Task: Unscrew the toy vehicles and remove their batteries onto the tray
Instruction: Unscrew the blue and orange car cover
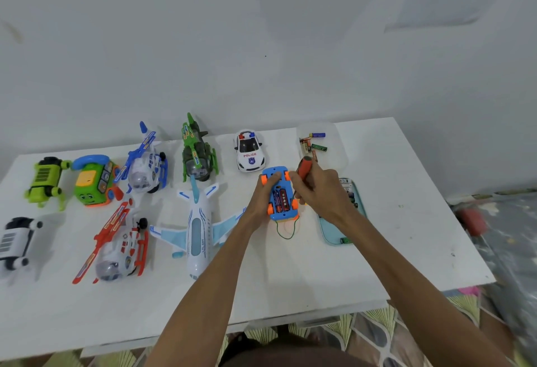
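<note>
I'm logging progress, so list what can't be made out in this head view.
Head view:
the screwdriver tip, hidden behind the right hand.
the tray contents, mostly covered by the right hand and wrist; count unclear.
the batteries in the blue car, labels too small.
the black-and-white toy, blurred and cut by the left edge.

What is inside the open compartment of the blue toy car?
Batteries lie side by side in the blue toy car, red and dark blue. The left hand and the right hand, gripping a screwdriver, cover its sides, so their count is unclear.
</note>
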Tool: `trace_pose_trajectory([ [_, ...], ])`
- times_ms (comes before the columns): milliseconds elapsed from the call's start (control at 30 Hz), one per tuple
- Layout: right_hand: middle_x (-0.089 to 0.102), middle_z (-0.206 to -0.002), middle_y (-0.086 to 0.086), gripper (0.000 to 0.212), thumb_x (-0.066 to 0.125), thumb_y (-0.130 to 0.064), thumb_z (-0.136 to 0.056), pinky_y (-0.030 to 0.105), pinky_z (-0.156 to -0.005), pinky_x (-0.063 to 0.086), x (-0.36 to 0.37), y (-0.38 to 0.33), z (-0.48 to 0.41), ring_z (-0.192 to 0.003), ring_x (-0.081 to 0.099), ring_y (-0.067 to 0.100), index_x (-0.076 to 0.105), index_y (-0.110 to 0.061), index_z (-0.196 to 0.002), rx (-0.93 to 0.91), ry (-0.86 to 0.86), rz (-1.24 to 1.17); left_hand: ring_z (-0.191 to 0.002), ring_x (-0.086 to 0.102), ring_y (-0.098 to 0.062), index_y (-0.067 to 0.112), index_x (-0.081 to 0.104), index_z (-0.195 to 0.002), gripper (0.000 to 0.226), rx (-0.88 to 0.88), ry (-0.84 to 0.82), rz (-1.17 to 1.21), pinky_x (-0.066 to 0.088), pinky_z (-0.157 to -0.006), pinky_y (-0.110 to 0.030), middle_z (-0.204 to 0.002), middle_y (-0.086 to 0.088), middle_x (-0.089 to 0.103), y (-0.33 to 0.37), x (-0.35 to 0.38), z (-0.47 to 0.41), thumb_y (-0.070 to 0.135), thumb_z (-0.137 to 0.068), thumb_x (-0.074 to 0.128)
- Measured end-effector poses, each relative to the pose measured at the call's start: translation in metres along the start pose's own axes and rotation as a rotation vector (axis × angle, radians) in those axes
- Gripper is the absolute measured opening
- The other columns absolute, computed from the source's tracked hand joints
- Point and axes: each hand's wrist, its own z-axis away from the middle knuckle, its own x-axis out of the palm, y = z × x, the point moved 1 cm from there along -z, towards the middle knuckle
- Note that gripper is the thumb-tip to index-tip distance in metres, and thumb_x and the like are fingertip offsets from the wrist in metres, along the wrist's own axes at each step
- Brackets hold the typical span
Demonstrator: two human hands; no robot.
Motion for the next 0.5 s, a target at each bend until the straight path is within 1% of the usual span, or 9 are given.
trace_pose_trajectory([
  [67,0.068,-0.066,0.004,0.028,0.054,-0.045,-0.100,0.039,-0.060,0.057,0.002,0.006,0.009,-0.059,0.068,0.015,0.048,-0.018,-0.092,-0.026,-0.014,0.032,-0.072,0.072,-0.021,0.007,0.060,-0.118,0.037,0.006,0.007,-0.013,0.063,-0.068,-0.034,-0.093,-0.016,0.069,-0.002,-0.001,-0.001,0.040,-0.104,0.053],
  [133,0.070,-0.068,0.000,0.037,0.050,-0.051,-0.098,0.038,-0.062,0.057,0.002,0.009,0.017,-0.062,0.069,0.011,0.051,-0.014,-0.095,-0.057,-0.001,0.028,-0.076,0.070,-0.023,0.009,0.059,-0.121,0.046,0.001,0.017,-0.021,0.063,-0.072,-0.036,-0.098,-0.018,0.067,-0.002,-0.003,-0.002,0.049,-0.099,0.059],
  [200,0.070,-0.069,-0.003,0.047,0.046,-0.057,-0.096,0.038,-0.063,0.058,0.002,0.011,0.023,-0.064,0.069,0.009,0.054,-0.011,-0.098,-0.086,0.004,0.020,-0.077,0.069,-0.024,0.011,0.059,-0.118,0.053,0.002,0.022,-0.037,0.062,-0.073,-0.037,-0.098,-0.017,0.066,-0.003,-0.003,-0.003,0.056,-0.091,0.064],
  [233,0.071,-0.070,-0.005,0.048,0.046,-0.057,-0.096,0.038,-0.064,0.059,0.002,0.012,0.025,-0.065,0.070,0.008,0.055,-0.010,-0.098,-0.079,0.009,-0.002,-0.076,0.069,-0.024,0.011,0.060,-0.116,0.051,-0.001,0.019,-0.037,0.062,-0.071,-0.036,-0.097,-0.017,0.067,-0.004,-0.004,-0.003,0.055,-0.091,0.065],
  [267,0.071,-0.070,-0.006,0.046,0.047,-0.055,-0.096,0.038,-0.065,0.060,0.002,0.013,0.025,-0.065,0.070,0.007,0.056,-0.009,-0.097,-0.054,0.030,-0.042,-0.074,0.070,-0.024,0.011,0.061,-0.112,0.045,0.001,0.009,-0.031,0.062,-0.068,-0.036,-0.093,-0.016,0.067,-0.004,-0.003,-0.002,0.052,-0.095,0.064],
  [333,0.071,-0.069,-0.004,0.035,0.051,-0.045,-0.098,0.039,-0.066,0.061,0.001,0.014,0.023,-0.065,0.071,0.010,0.058,-0.010,-0.095,0.020,0.145,-0.161,-0.067,0.071,-0.022,0.013,0.063,-0.104,0.032,-0.006,-0.001,-0.022,0.062,-0.063,-0.034,-0.085,-0.012,0.068,-0.003,-0.002,-0.001,0.044,-0.101,0.058],
  [400,0.072,-0.070,-0.001,0.025,0.054,-0.035,-0.100,0.038,-0.067,0.062,0.001,0.012,0.019,-0.065,0.072,0.012,0.059,-0.011,-0.094,0.056,0.271,-0.243,-0.067,0.071,-0.022,0.013,0.065,-0.106,0.035,-0.005,-0.004,-0.026,0.062,-0.063,-0.035,-0.084,-0.011,0.069,-0.004,-0.001,-0.001,0.047,-0.100,0.056],
  [467,0.072,-0.072,0.001,0.023,0.054,-0.033,-0.101,0.038,-0.068,0.062,0.002,0.011,0.014,-0.067,0.072,0.013,0.058,-0.012,-0.095,0.067,0.285,-0.249,-0.066,0.071,-0.023,0.012,0.063,-0.108,0.046,-0.005,-0.009,-0.038,0.062,-0.062,-0.036,-0.082,-0.010,0.070,-0.003,-0.001,0.001,0.056,-0.096,0.054],
  [500,0.072,-0.072,0.001,0.022,0.054,-0.034,-0.102,0.039,-0.069,0.062,0.004,0.011,0.012,-0.068,0.073,0.014,0.058,-0.012,-0.096,0.076,0.260,-0.245,-0.064,0.071,-0.022,0.012,0.063,-0.105,0.046,-0.007,-0.020,-0.035,0.061,-0.060,-0.035,-0.079,-0.009,0.069,-0.004,0.000,0.002,0.056,-0.097,0.052],
])
